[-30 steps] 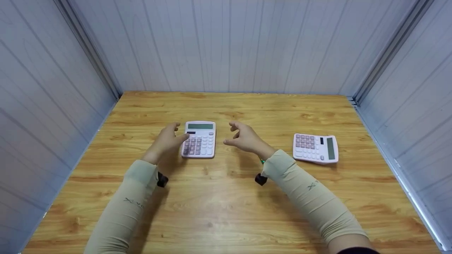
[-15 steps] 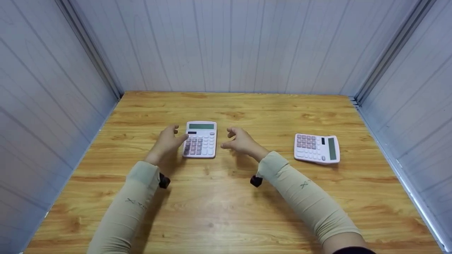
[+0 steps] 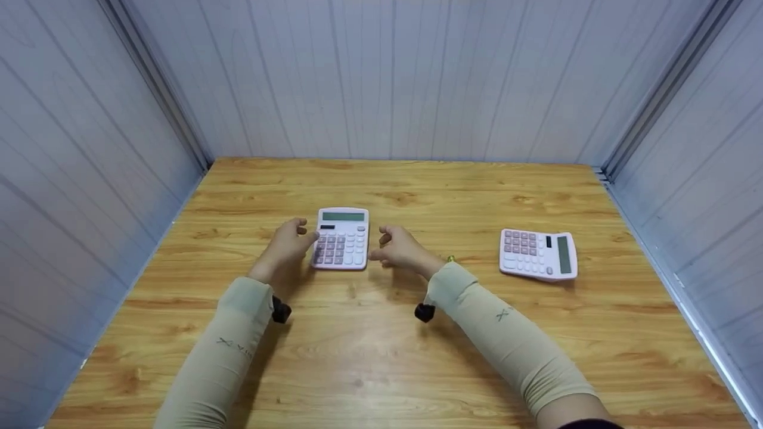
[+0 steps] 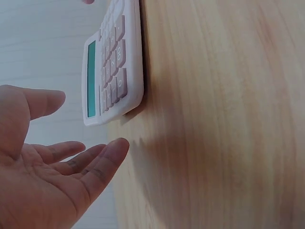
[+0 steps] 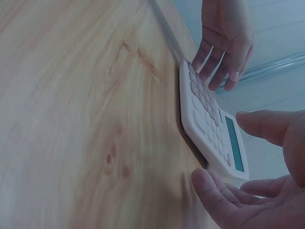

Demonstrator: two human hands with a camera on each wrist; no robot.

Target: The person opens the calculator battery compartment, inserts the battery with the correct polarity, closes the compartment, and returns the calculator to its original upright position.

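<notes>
A pale pink calculator (image 3: 351, 229) with a green-grey screen lies upright-facing on the table, between both hands. At its left edge is my left hand (image 3: 288, 243), thumb over the border of the keys; in the left wrist view the fingers (image 4: 107, 164) are apart from the casing and hold nothing. Close to the right edge hovers my right hand (image 3: 402, 247), its relaxed fingers (image 5: 209, 191) beside the calculator (image 5: 207, 112) with a gap visible in the right wrist view. Whether any fingertip touches the casing I cannot tell from the head view.
A second pale pink calculator (image 3: 537, 255), turned sideways with its screen to the right, lies on the right of the wooden table (image 3: 381, 357). Light panelled walls (image 3: 381, 77) enclose the table at the back and on both sides.
My right hand has moved left, closer to the calculator between the hands. The left hand stays beside it. The whole head view has shifted slightly; both calculators appear still on the table.
</notes>
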